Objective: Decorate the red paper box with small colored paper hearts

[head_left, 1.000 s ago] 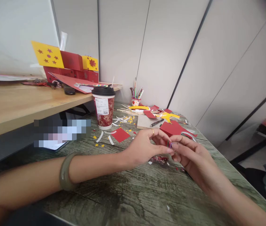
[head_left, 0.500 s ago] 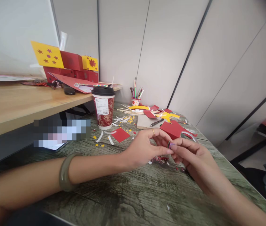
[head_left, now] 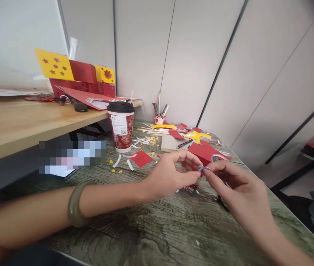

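Pinching at right of centre in the frame: the left hand has thumb and index tips closed on one end of a small purple strip, and the right hand appears to grip its other end the same way. The strip is held above the table. A green bit shows at the left fingertips; whether it is a separate piece cannot be told.

Change noted: half a second ago the right fingertips covered most of the strip; the right hand has since rolled outward, leaving more purple exposed. In my judgement the piece is being adjusted between the hands, and the work remains unfinished.

Below the right hand, a dark loop now shows more plainly. Red shreds lie beneath the fingers, a red box just beyond. A red square and a cup stand left of centre.
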`<move>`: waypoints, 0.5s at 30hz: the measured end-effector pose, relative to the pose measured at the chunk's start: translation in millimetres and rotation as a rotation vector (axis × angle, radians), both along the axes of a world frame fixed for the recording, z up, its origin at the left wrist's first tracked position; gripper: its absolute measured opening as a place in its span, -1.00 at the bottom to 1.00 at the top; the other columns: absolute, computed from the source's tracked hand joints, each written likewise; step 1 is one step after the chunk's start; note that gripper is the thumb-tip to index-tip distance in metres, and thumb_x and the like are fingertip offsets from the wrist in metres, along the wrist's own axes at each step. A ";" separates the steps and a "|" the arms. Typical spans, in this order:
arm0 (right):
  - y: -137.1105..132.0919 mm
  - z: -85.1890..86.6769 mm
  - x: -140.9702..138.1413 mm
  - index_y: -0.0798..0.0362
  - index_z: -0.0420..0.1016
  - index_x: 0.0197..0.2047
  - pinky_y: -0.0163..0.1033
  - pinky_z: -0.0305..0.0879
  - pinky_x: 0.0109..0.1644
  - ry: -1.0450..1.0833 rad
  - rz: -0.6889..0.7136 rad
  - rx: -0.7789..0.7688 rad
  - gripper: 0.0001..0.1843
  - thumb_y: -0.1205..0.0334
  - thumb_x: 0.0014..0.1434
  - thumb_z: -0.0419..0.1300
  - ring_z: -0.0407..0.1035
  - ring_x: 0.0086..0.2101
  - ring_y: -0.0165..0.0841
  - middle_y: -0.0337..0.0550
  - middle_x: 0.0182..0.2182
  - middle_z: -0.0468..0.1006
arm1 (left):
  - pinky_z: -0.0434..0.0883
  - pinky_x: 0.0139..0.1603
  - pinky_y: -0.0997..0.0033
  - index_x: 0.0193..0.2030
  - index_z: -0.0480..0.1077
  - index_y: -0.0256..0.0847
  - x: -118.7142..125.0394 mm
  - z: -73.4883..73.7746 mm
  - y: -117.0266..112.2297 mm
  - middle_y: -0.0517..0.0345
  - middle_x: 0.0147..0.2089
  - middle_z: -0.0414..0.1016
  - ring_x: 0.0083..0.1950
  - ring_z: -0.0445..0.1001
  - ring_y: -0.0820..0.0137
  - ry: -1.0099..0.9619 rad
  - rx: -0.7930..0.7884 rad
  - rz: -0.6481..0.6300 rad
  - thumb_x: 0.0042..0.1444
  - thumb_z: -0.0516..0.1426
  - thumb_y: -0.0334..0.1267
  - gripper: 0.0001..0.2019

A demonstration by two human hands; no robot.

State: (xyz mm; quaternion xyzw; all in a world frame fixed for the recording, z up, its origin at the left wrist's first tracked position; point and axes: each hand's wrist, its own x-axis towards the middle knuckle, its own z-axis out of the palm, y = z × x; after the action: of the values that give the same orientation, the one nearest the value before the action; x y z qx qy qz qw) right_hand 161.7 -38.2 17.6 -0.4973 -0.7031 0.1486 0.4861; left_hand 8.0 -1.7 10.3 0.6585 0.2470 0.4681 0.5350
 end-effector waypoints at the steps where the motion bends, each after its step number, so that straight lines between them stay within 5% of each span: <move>1: -0.1 -0.1 0.0 -0.01 0.41 -0.44 -0.35 0.27 -0.45 -0.013 -0.006 0.015 -0.91 0.18 0.03 0.17 0.32 -0.49 -0.44 -0.27 -0.51 0.45 | 0.31 -0.53 0.60 -0.33 0.34 -0.28 -0.2 -0.2 -0.2 0.22 -0.41 0.36 -0.51 0.31 0.61 0.002 0.000 0.014 -0.09 0.15 -0.36 -0.86; 15: 0.0 -4.8 0.0 -0.09 0.42 -0.30 -0.40 0.31 -0.44 0.019 -0.012 0.080 -0.89 0.23 0.04 0.18 0.34 -0.50 -0.48 -0.33 -0.49 0.47 | 0.30 -0.49 0.61 -0.38 0.40 -0.27 -0.6 -4.8 1.8 0.21 -0.39 0.45 -0.48 0.33 0.60 -0.001 0.075 0.107 -0.04 0.15 -0.25 -0.88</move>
State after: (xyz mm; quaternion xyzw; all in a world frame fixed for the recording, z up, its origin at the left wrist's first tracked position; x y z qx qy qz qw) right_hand 161.8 -38.2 12.8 -0.4800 -0.7009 0.1222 0.5132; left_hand 7.4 0.1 5.6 0.6636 0.2639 0.5054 0.4843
